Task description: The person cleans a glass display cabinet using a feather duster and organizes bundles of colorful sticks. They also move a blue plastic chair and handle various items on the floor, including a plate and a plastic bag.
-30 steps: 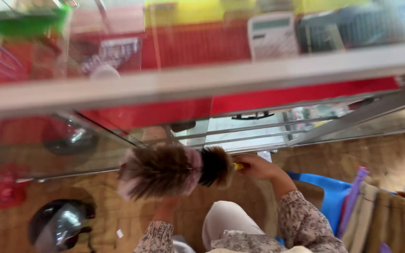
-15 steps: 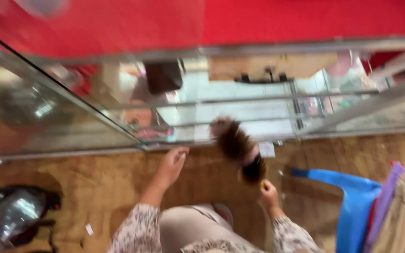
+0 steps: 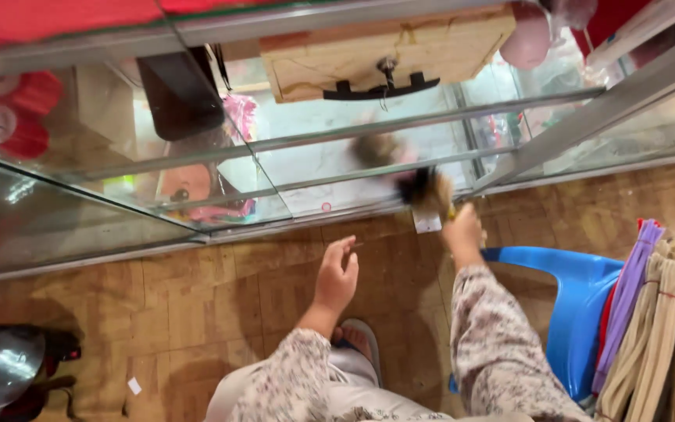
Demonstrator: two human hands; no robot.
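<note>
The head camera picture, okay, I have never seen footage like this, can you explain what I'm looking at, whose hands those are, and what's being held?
There is no machine here. A person wears a camera on the head, so the one view looks straight down past their own arms to the floor.

The right hand grips a feather duster, whose blurred head is at the low front edge of a glass display cabinet. The left hand is open and holds nothing; it hangs above the wooden parquet floor.

Inside the cabinet you can see a pale wooden board with a black handle-like piece and some red and pink items, too unclear to name.

On the floor to the right stands a blue plastic stool beside a bundle of purple and tan sticks. At lower left lies a shiny dark helmet. A sandalled foot shows between the arms.
</note>
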